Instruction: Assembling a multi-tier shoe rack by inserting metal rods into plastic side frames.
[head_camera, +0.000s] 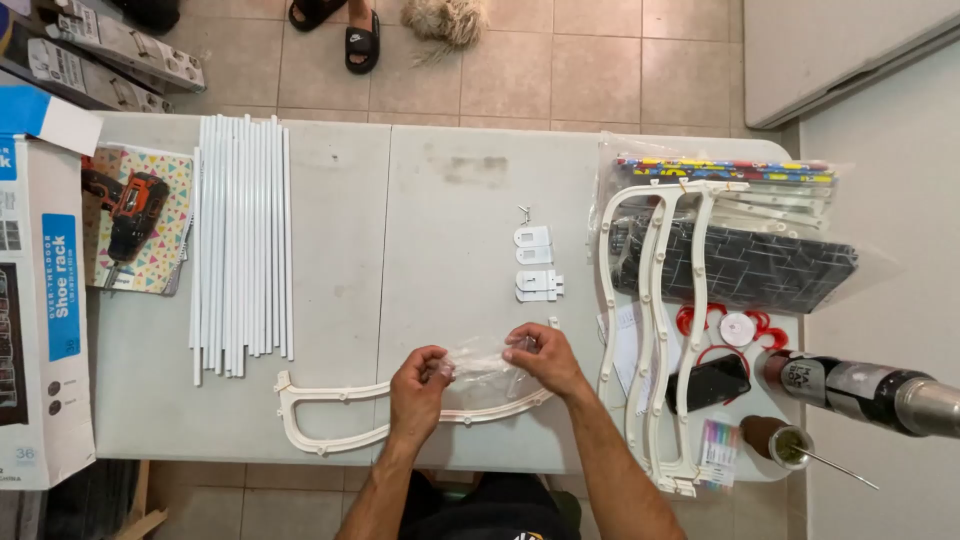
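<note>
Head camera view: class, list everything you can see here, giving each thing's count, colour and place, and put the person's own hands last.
Table: one, grey, fills the middle.
Rods: a bundle, white, table's left part.
Curved frame: one, white, near edge, under the hands.
Curved frames: several, white, right side.
Brackets: a few, white, table centre.
Drill: one, orange and black, on a patterned notebook, far left.
Cardboard box: one, white and blue, left edge.
Dark panel: one, in plastic, right.
Phone: one, black, right.
Bottle: one, dark and silver, right edge.
Sandals: two, black, floor at top.
Plastic bag: one, clear, between both hands.
Left hand: pinches the bag.
Right hand: pinches the bag.
</note>
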